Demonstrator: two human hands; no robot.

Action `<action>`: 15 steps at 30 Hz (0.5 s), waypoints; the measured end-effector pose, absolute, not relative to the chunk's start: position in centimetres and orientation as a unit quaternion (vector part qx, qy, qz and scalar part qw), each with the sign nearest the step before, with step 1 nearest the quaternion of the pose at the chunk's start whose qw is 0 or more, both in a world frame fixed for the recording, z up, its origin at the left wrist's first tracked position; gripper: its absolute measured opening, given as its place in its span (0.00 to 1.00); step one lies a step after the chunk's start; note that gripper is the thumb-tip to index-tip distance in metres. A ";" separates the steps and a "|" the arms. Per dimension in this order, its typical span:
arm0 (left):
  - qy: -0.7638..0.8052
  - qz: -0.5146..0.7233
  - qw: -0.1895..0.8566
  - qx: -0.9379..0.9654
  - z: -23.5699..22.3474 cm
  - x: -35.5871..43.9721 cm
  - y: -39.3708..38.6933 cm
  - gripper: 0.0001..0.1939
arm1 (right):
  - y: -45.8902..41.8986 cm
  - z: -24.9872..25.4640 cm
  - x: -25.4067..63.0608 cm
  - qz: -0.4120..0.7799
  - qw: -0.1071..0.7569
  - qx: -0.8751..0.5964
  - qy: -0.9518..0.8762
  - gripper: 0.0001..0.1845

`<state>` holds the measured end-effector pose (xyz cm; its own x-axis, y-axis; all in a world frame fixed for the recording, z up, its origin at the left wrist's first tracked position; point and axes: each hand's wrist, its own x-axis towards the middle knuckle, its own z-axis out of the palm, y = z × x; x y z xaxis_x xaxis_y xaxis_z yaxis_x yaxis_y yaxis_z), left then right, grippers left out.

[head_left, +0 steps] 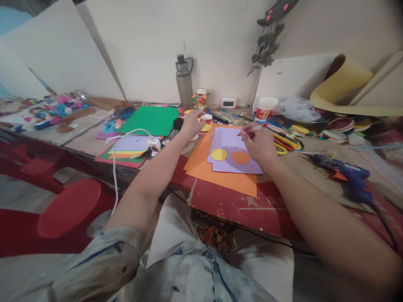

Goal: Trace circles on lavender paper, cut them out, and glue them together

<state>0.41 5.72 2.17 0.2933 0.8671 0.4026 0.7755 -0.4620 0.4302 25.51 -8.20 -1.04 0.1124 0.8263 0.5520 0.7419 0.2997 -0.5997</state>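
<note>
My left hand reaches to the back of the table, its fingers apart and bent beside a small red-and-white tub; whether they touch it I cannot tell. Just in front of that tub is a yellow round piece. Between the fingers of my right hand is a slim pen with a red end, held over a purple sheet. A yellow paper circle and an orange paper circle lie side by side on the purple sheet. Orange sheets are beneath it.
Left of my arm are a green sheet, stacked coloured paper and a white charger with its cable. A grey bottle stands behind. Rightward are yellow-handled scissors, a white-and-red bucket and a blue glue gun.
</note>
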 end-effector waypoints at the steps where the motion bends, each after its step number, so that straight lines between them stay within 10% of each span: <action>1: 0.517 0.310 0.075 0.794 2.3 0.5 5.8 0.20 | -8.2 -1.0 25.4 0.051 0.454 -0.593 -0.663 0.09; 15: 0.602 0.189 0.028 0.776 3.1 3.6 10.3 0.29 | -9.0 -1.6 23.5 0.082 0.386 -0.412 -0.821 0.17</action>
<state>3.55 10.34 3.14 0.2048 0.9439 0.2592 0.9223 -0.2748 0.2718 23.53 -9.02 -1.65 -0.3621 0.7404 0.5663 0.6145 0.6465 -0.4522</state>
